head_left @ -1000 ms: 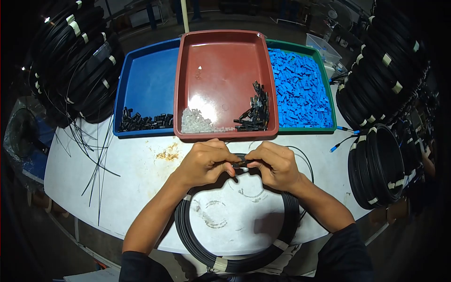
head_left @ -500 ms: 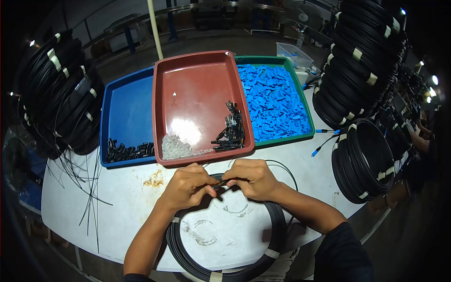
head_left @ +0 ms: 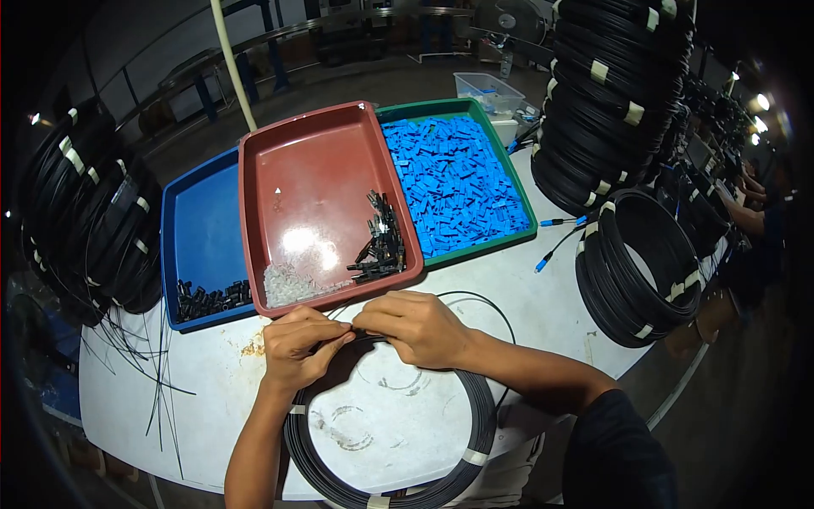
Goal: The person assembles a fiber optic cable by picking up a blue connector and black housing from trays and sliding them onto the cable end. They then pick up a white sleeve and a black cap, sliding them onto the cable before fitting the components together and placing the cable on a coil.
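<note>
My left hand (head_left: 301, 346) and my right hand (head_left: 415, 327) meet over the far side of a coil of black cable (head_left: 485, 407). Thumbs and fingers of both are pinched together around a small black connector piece (head_left: 359, 332), mostly hidden by the fingertips. A loose loop of the cable (head_left: 500, 318) arcs out behind my right hand and down its right side. Pale tape bands hold the coil, which lies flat on the white table (head_left: 407, 441).
Beyond my hands are a red tray (head_left: 314, 182) with clear and black small parts, a blue tray (head_left: 199, 229) with black pieces, and a green tray (head_left: 527, 216) full of blue pieces. Cable coils stand left (head_left: 85, 220) and right (head_left: 606, 110). Another person's arm (head_left: 744, 216) shows far right.
The view has turned, so trays and coils sit further left in it. My hands stay pinched together above the coil, with the fingertips now closer and covering more of the black piece.
</note>
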### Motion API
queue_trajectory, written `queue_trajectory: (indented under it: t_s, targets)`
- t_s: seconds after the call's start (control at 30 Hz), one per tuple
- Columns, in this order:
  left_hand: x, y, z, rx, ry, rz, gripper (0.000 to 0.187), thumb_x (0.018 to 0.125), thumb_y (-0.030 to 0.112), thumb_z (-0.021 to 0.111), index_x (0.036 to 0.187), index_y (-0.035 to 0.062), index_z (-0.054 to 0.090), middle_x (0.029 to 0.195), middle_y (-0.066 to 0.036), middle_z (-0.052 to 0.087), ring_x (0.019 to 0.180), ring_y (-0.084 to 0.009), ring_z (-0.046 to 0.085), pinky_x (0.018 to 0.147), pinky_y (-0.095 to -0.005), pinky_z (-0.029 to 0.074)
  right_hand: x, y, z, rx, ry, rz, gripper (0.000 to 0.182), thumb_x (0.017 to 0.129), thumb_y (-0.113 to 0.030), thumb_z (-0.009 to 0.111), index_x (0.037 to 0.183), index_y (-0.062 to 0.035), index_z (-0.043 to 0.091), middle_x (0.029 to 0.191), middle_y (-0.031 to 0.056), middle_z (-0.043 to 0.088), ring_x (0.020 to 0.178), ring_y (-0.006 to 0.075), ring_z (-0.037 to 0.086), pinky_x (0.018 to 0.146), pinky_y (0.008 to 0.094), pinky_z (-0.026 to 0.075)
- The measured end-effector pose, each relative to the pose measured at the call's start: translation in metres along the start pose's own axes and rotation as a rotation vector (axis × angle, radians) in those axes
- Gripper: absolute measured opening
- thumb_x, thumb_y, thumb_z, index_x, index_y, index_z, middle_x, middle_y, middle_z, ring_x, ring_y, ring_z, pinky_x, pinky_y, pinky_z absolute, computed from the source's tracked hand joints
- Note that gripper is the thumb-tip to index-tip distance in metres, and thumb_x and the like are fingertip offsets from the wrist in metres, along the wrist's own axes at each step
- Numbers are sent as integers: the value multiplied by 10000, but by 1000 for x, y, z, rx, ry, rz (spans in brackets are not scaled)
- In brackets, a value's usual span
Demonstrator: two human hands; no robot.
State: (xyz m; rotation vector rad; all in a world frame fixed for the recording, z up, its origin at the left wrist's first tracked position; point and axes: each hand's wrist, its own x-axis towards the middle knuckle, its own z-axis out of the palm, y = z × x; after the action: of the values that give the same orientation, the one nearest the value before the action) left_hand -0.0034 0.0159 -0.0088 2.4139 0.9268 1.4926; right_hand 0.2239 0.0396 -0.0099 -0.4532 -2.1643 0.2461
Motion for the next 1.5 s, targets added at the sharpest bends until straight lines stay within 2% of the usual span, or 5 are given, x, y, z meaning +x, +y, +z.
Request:
queue_trajectory:
  t_s: [0.27, 0.47, 0.57, 1.2, 1.5]
  targets:
    - [1, 0, -3, -11, -55, -131, 252, 719, 83, 888, 949, 24, 803, 839, -86, 774, 751, -207, 706, 740, -322, 543, -8, 5, 4, -54, -21, 24, 323, 753, 9, 675, 1070, -42, 712, 967, 84, 706, 847, 288, 688, 743, 399, 557]
    - [14, -9, -10, -253, -18, -353, 358, 875, 288, 784, 1046, -26, 781, 929, -151, 770, 866, -230, 711, 799, -337, 534, -8, 5, 4, -74, 30, 66, 295, 780, -6, 660, 1068, -55, 701, 915, 77, 657, 818, 281, 649, 750, 398, 538]
    - [42, -16, -13, 5, -156, -218, 262, 886, 224, 759, 1031, 8, 794, 891, -133, 769, 831, -241, 707, 790, -350, 528, -8, 4, 5, -117, -18, 64, 296, 778, 0, 647, 1066, -52, 687, 895, 84, 632, 825, 279, 657, 721, 397, 542]
    - [164, -48, 95, 178, -612, 325, 199, 804, 126, 791, 996, 77, 784, 900, -66, 754, 861, -253, 646, 802, -392, 506, -7, 7, 7, -32, -138, 164, 357, 759, -8, 630, 1114, -20, 592, 918, 118, 614, 869, 295, 693, 650, 423, 552]
    - [189, -90, 147, 246, -408, 379, 273, 727, 13, 722, 990, 47, 785, 948, -77, 768, 930, -262, 636, 837, -387, 517, -5, 1, 3, -139, -159, 265, 330, 788, -31, 625, 1118, -45, 632, 917, 64, 613, 840, 221, 679, 657, 369, 556]
